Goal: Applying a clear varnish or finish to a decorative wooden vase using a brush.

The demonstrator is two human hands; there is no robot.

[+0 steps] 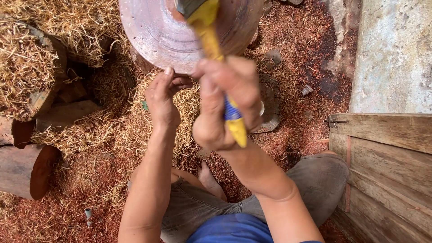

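Observation:
My right hand point(227, 101) grips the yellow-and-blue handle of a hammer-like tool point(211, 40), raised over a round reddish wooden block point(153, 33) at the top centre. The tool's dark head sits at the frame's top edge, over the block's flat face. My left hand point(163, 96) rests at the block's near rim with fingers curled; whether it pinches something small there is hidden. My bare foot and grey-trousered legs show below, on the ground.
Pale wood shavings point(40, 54) heap at the left over cut logs point(27, 168). Red sawdust covers the ground. A weathered wooden plank box point(387, 171) stands at the right, with a concrete slab point(391, 54) behind it. A small stone point(307, 90) lies nearby.

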